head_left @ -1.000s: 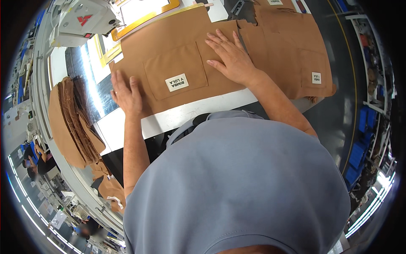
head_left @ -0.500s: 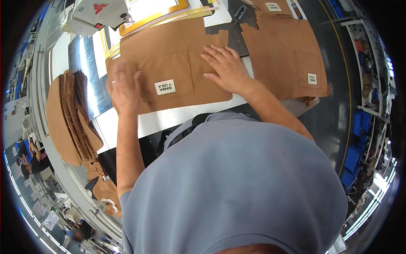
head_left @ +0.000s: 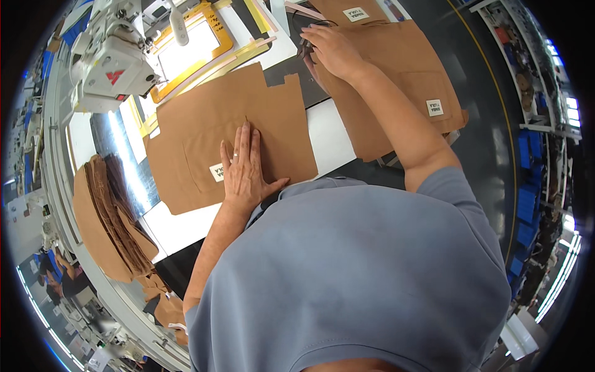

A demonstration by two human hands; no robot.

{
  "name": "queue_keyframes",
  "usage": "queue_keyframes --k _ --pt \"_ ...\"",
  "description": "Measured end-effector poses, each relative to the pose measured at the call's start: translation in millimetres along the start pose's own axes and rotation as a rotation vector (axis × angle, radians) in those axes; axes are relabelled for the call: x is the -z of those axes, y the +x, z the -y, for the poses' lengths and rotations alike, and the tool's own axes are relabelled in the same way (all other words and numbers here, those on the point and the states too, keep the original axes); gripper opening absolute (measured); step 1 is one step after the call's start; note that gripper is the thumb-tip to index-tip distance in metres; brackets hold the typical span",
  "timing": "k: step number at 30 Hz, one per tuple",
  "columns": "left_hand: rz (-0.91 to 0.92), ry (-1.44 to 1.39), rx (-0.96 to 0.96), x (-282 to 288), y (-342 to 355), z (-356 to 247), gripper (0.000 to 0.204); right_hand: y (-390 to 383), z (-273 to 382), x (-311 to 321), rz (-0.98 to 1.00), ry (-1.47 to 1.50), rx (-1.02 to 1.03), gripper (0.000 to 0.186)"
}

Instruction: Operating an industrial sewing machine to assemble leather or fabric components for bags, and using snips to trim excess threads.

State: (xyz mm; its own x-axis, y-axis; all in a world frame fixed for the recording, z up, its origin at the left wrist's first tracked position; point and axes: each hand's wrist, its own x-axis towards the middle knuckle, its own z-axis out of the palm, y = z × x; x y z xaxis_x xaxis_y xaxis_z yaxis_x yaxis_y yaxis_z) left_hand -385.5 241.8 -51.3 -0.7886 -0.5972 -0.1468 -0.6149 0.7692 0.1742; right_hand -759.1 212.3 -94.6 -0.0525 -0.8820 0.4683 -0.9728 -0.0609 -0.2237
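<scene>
My left hand (head_left: 243,167) lies flat with fingers stretched on a brown fabric panel (head_left: 282,130), partly covering the white label (head_left: 217,172) on its stitched pocket. A short thread end sticks up beyond its fingertips. My right hand (head_left: 338,53) reaches to the far side of the table, its fingers bent round a small dark cutter (head_left: 306,47), mostly hidden under them. Beneath that forearm lies a second brown panel (head_left: 396,56) with a pocket and white label (head_left: 434,108).
A white sewing machine head (head_left: 114,71) stands at the far left beside a yellow-framed template (head_left: 226,40). Stacked brown pieces (head_left: 102,217) hang over the left table edge. Another labelled brown piece (head_left: 338,9) lies at the far edge. Shelves with blue bins (head_left: 527,149) line the right.
My right hand has left the near panel and moved far right to the cutter. My left hand has slid right across the panel, which now lies turned and nearer to me. The view has shifted.
</scene>
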Motion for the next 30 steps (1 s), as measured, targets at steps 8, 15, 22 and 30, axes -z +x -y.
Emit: queue_keyframes --k 8,15,22,30 --pt "-0.199 0.192 -0.052 -27.0 6.6 9.4 0.070 29.5 -33.0 -6.7 0.118 -0.196 0.256 0.023" --pt "-0.345 -0.317 0.023 -23.1 13.7 26.4 0.046 30.5 3.8 19.1 0.017 0.048 0.083 0.014" --pt "-0.501 -1.775 0.907 -6.4 9.1 78.1 0.032 -30.7 103.0 30.0 0.303 1.156 -0.665 0.025" --pt "-0.462 -2.400 0.661 -41.3 -4.8 109.7 0.041 -33.9 191.5 16.9 0.276 0.688 -0.088 0.030"
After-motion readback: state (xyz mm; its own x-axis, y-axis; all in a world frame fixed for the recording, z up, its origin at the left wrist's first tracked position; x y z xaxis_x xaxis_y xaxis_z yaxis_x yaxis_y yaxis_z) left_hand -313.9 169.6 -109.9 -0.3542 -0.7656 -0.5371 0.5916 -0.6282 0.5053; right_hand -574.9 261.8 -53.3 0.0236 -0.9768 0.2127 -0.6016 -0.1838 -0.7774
